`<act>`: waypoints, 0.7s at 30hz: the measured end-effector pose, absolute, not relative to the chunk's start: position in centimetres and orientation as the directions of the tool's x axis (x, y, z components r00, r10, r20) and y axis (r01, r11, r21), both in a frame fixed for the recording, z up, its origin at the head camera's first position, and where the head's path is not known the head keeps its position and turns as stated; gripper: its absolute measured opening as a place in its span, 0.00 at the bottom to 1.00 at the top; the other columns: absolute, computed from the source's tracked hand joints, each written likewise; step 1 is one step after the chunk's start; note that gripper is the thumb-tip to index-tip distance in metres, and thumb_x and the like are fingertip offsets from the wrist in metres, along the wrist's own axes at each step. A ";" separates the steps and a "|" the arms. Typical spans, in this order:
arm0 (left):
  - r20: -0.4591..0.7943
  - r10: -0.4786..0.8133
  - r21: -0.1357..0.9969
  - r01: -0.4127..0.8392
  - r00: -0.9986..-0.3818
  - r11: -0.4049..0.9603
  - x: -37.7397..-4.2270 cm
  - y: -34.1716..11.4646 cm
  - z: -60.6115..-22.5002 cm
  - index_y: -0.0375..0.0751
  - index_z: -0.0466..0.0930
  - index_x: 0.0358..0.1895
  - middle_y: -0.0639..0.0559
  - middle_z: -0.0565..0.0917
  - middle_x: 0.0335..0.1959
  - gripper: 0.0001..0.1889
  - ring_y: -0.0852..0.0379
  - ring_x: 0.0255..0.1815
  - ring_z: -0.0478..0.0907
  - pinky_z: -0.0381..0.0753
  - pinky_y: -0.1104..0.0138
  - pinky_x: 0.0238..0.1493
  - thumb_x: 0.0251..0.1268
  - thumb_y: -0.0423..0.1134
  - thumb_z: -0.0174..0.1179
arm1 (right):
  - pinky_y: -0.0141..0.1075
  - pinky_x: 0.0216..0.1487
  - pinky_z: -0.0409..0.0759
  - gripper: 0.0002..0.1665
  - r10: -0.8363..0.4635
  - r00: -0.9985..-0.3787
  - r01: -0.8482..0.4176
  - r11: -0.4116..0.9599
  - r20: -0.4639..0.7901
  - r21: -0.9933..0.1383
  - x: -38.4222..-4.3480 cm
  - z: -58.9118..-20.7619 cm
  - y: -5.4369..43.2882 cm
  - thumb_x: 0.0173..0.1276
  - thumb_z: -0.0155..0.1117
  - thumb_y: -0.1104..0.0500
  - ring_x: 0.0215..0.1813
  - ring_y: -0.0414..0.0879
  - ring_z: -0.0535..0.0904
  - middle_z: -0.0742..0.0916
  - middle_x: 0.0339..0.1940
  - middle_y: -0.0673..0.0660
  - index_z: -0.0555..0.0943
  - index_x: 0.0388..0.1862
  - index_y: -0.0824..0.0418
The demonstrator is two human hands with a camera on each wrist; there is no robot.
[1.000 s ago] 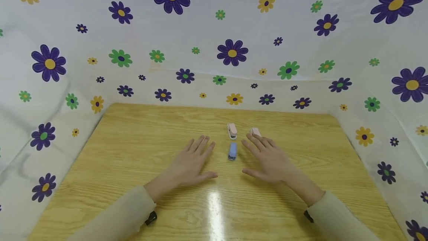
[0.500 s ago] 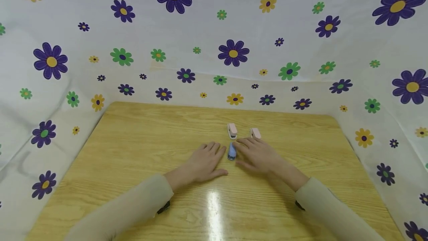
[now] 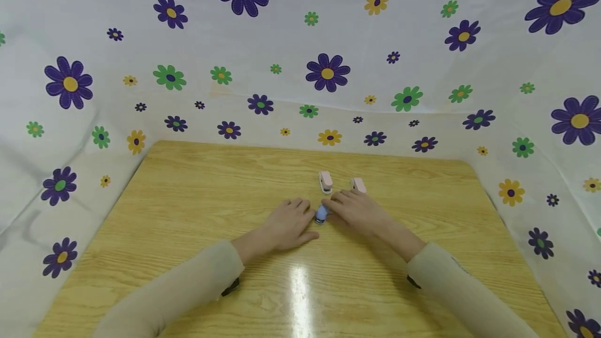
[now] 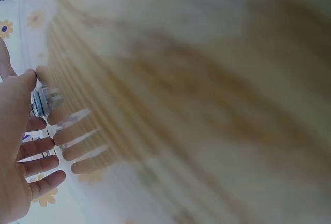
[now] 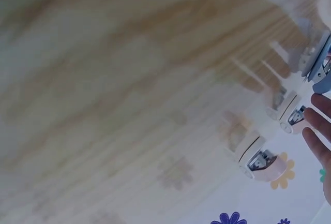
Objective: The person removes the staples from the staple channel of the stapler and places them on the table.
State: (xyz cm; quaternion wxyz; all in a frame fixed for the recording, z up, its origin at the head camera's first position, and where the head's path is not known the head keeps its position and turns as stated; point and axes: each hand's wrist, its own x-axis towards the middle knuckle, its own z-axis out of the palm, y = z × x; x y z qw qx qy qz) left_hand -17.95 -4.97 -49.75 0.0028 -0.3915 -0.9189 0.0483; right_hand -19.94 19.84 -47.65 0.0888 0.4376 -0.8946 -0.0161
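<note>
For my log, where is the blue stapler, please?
In the head view, just right of centre, the blue stapler lies between the left hand and right hand.

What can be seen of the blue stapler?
The blue stapler looks smooth and plastic, with metal parts showing in the right wrist view. It is between the right hand, which grips and partly hides its far end, and the left hand, close beside it, contact unclear. Its near end angles slightly left; whether it is lifted off the table is unclear.
</note>
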 end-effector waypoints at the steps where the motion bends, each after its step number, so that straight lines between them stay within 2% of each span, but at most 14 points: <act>1: -0.031 0.718 -0.085 0.718 -0.695 0.691 -17.9 -5.1 -49.8 0.45 0.74 0.74 0.46 0.78 0.70 0.37 0.48 0.71 0.76 0.80 0.54 0.70 0.81 0.70 0.42 | 0.46 0.63 0.85 0.22 -0.788 -0.599 -0.780 0.614 0.144 0.118 -19.9 -47.6 19.7 0.79 0.65 0.49 0.57 0.47 0.87 0.89 0.54 0.50 0.82 0.67 0.53; 8: 0.017 0.712 -0.012 0.712 -0.702 0.702 -18.1 -6.6 -50.4 0.44 0.81 0.66 0.47 0.82 0.64 0.30 0.49 0.65 0.78 0.82 0.56 0.67 0.81 0.65 0.49 | 0.41 0.50 0.87 0.18 -0.803 -0.574 -0.781 0.595 0.157 0.191 -19.3 -47.7 18.2 0.78 0.65 0.47 0.46 0.45 0.88 0.89 0.43 0.48 0.83 0.60 0.52; 17: 0.060 0.744 0.062 0.746 -0.666 0.663 -18.6 -9.1 -50.4 0.44 0.83 0.60 0.50 0.83 0.57 0.24 0.51 0.59 0.80 0.84 0.57 0.62 0.80 0.60 0.55 | 0.37 0.45 0.87 0.16 -0.807 -0.570 -0.780 0.591 0.156 0.207 -18.5 -47.5 15.7 0.78 0.65 0.44 0.40 0.43 0.86 0.89 0.39 0.48 0.84 0.52 0.53; 21: 0.082 0.736 0.107 0.740 -0.672 0.664 -18.7 -10.1 -50.4 0.44 0.84 0.57 0.50 0.83 0.54 0.22 0.52 0.56 0.80 0.84 0.58 0.61 0.79 0.59 0.58 | 0.36 0.44 0.86 0.17 -0.806 -0.575 -0.776 0.592 0.139 0.219 -18.3 -47.2 14.4 0.78 0.64 0.42 0.40 0.42 0.86 0.89 0.39 0.48 0.84 0.49 0.53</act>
